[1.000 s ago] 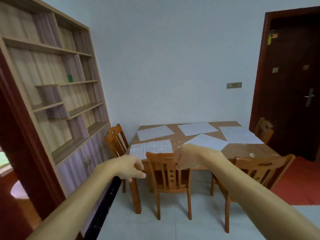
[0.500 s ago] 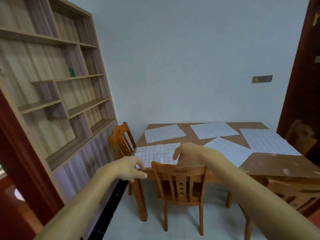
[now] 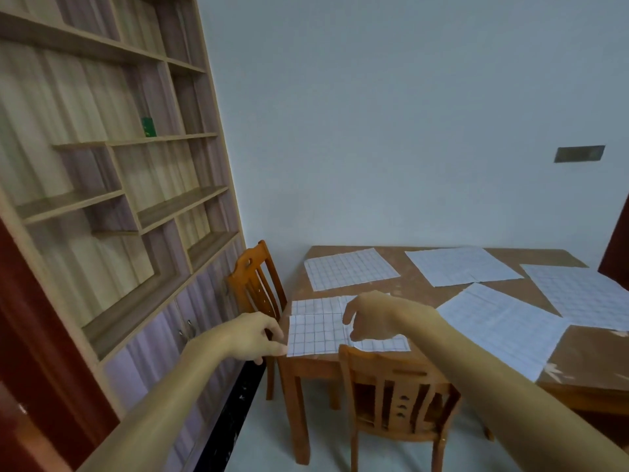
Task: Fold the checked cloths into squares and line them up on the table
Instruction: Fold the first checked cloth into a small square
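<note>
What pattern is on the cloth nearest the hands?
The cloth is white with a dark grid, clearest in the head view.

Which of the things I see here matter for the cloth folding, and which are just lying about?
For the job: nearest cloth, far-left cloth, far-middle cloth, far-right cloth, slanted cloth, table, left hand, right hand.

Just there: side chair, front chair, shelf unit, small green item on a shelf, wall plate.

Checked cloth [image 3: 316, 332] behind left hand [image 3: 253, 337], right hand [image 3: 372, 316]

Five cloths [image 3: 350, 272] on table [image 3: 418, 287].
</note>
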Available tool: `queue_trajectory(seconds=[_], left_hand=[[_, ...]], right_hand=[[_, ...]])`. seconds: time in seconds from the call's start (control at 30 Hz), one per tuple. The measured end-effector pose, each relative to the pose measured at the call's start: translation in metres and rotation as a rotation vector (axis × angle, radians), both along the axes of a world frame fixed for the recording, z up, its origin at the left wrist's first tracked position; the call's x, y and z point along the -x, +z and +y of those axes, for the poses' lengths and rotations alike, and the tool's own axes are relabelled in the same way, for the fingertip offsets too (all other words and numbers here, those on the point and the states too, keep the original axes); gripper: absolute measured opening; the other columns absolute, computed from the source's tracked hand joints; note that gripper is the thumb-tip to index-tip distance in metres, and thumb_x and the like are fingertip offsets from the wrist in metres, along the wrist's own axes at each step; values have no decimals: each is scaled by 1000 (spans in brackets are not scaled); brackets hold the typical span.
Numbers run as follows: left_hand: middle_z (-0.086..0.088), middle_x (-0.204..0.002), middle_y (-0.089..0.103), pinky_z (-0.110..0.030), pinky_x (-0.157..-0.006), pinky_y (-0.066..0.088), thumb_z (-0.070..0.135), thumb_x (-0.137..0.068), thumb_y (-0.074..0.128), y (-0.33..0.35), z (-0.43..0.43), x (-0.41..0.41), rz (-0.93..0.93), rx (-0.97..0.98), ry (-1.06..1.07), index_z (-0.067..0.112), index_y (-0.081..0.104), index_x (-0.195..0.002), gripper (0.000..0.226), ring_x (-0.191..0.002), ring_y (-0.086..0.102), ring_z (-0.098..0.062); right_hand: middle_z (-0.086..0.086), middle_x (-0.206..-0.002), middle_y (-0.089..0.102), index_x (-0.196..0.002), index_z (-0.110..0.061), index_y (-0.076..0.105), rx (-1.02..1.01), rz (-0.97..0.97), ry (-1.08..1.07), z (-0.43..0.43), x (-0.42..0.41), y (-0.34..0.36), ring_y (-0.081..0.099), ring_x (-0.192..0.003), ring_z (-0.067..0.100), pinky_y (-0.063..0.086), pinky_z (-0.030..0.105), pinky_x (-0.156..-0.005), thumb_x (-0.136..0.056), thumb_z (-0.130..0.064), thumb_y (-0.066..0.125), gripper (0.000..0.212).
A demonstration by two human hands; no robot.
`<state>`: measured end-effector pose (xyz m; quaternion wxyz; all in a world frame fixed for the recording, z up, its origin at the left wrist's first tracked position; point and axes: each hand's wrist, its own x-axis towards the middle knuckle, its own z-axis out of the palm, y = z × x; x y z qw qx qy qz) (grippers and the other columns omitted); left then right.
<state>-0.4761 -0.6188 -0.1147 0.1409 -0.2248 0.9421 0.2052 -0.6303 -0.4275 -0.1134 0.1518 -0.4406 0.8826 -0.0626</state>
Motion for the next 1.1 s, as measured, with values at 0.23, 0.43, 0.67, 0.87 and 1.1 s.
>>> queue_trajectory(seconds=[0.23,0.43,0.67,0.87,1.1], left_hand=[[-3,-124,64,-35,-93,56,42,-95,61,3,-109,20,-35,-9,-23,19,54,-136,47,-95,71,-13],[-3,-128,63,-33,-94,56,40,-96,60,-10,-165,47,-57,-23,-40,20,52,-138,48,-96,70,-12],[6,-111,65,-33,-92,55,41,-94,63,-30,-212,121,-40,-9,-68,24,57,-133,42,-87,70,-7],[8,-105,63,-26,-84,57,40,-95,62,-30,-246,205,-84,46,-110,25,57,-130,39,-87,70,-9],[5,-105,69,-29,-88,57,41,-96,61,-6,-286,308,-62,58,-160,22,59,-128,37,-88,70,-9]], right_hand=[[1,-141,55,-133,-24,57,-73,-29,1,-103,20,-5,53,-126,24,42,38,-106,-93,-27,66,41],[0,-136,58,-131,-25,59,-58,-49,24,-166,47,-11,56,-122,23,44,39,-106,-92,-29,66,39],[1,-137,57,-132,-23,59,-21,-54,-5,-217,107,-31,56,-123,24,43,42,-108,-91,-28,67,41],[2,-137,57,-133,-24,57,-6,-58,-39,-246,183,-30,53,-124,24,42,42,-107,-92,-25,66,42],[0,-140,56,-134,-23,57,81,-54,-105,-277,283,-6,53,-126,23,41,39,-109,-93,-27,65,41]])
